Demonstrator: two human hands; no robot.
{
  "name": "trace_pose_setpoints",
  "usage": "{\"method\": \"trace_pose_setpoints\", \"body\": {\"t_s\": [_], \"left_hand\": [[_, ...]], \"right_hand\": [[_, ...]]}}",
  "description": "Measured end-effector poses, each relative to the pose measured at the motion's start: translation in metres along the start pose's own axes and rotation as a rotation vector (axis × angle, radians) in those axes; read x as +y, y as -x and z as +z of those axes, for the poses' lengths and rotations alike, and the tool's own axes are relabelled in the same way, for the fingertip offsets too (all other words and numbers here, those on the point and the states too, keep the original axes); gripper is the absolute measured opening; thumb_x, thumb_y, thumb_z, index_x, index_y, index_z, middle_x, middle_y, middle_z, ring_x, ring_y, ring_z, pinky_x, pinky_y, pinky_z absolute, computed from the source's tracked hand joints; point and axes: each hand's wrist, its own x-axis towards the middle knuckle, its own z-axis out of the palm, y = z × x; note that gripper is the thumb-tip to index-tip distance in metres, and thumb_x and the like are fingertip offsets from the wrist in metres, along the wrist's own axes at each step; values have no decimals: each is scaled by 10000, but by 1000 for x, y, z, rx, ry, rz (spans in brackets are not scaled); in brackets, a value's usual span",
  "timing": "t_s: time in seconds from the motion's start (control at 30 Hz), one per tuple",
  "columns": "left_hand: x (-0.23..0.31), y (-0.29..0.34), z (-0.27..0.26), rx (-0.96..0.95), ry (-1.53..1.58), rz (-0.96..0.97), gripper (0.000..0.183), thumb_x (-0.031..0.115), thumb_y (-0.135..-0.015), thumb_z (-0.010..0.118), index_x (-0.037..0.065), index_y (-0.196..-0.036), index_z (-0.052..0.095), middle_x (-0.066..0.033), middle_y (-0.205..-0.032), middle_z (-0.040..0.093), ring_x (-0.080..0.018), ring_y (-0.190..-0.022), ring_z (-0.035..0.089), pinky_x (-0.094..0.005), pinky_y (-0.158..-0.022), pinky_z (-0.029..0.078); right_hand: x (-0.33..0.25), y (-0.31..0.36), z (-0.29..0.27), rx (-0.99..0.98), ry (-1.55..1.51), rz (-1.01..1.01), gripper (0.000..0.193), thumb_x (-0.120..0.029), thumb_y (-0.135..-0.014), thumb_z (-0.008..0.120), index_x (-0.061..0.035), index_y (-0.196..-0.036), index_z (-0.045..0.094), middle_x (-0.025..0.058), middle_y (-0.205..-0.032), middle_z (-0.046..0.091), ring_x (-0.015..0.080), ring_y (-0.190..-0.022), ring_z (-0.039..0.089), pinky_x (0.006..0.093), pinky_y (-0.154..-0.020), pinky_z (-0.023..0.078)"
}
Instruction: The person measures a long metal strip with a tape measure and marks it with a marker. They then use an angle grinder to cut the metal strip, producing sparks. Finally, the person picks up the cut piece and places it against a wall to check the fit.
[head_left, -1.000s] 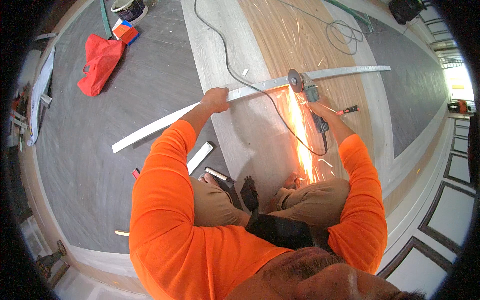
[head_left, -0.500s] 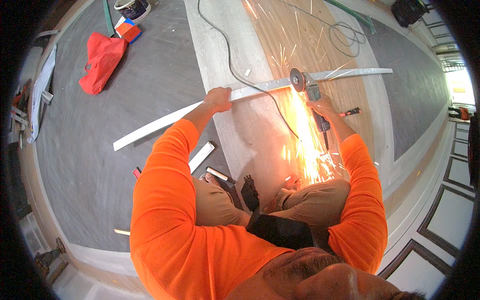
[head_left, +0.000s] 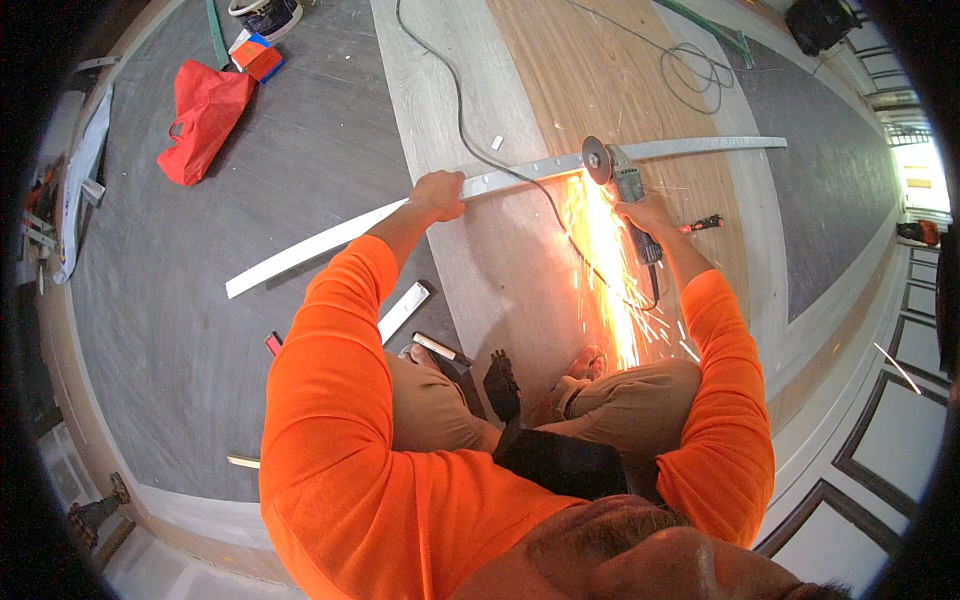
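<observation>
My right hand [head_left: 645,214] is wrapped round the body of a grey angle grinder [head_left: 630,190]. Its cutting disc [head_left: 597,160] meets a long pale metal strip [head_left: 330,244], and a bright stream of sparks [head_left: 612,270] pours down from there toward my foot. To the left, my left hand [head_left: 437,196] is closed over the strip's near edge and grips it. The strip runs slantwise from the dark floor at left to the far right. The grinder's cord [head_left: 656,290] curves away from its handle end. Exact contact between disc and strip is hidden by glare.
A red bag [head_left: 202,120], an orange-and-blue box [head_left: 258,60] and a bucket [head_left: 266,14] stand at the far left. A dark cable [head_left: 458,110] crosses the strip. A red-and-black tool [head_left: 702,224] lies right of the grinder. Short pale offcuts [head_left: 404,313] lie by my knees.
The spark stream has narrowed, and fewer sparks fly above the strip. Both hands, the grinder and the strip have hardly moved.
</observation>
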Motion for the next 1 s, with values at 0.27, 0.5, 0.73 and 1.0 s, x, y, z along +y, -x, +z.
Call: {"method": "trace_pose_setpoints", "body": {"t_s": [0.27,0.5,0.73,1.0], "left_hand": [[8,1,-8,-28,7,-19,408,195,-780,694,53,-1159,645,-184,-1084,697,-344,-1036,671,-435,-889,535],[3,5,-5,1,15,-18,415,232,-778,709,46,-1143,640,-191,-1050,701,-356,-1010,677,-455,-873,540],[2,2,-5,11,15,-6,413,252,-786,714,47,-1137,638,-194,-1036,703,-360,-995,682,-466,-865,541],[4,3,-5,4,37,-16,426,245,-784,719,38,-1147,637,-195,-1052,700,-357,-1010,678,-458,-876,538]], "right_hand": [[13,-8,1,22,-112,-132,409,-265,-651,796,14,-936,705,108,-790,693,227,-715,658,379,-638,512],[-12,0,-5,-1,-14,56,412,-248,-642,799,19,-940,702,127,-806,695,223,-718,660,379,-638,512],[-12,7,-7,-1,19,60,478,-283,-628,812,38,-964,698,145,-876,706,237,-784,677,396,-665,519],[-17,2,-7,-21,-9,90,485,-301,-617,832,38,-942,706,159,-874,712,256,-786,693,394,-677,531]]}}
